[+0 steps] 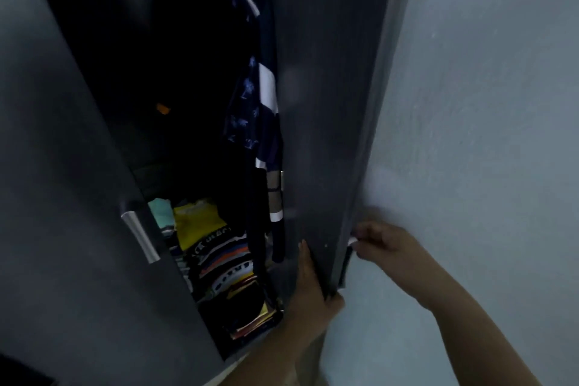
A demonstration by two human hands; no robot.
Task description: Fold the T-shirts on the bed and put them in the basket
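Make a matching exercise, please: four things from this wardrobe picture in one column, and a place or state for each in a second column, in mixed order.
Things:
1. right hand
2. left hand
3. yellow T-shirt
4. patterned shirt

Places or states:
A. hangs on a white hanger
B. lies on top of the folded pile
C. at the handle on the open door's outer side
D. rests on the open door's inner side

Pairs: 1-C, 2-D, 3-B, 4-A
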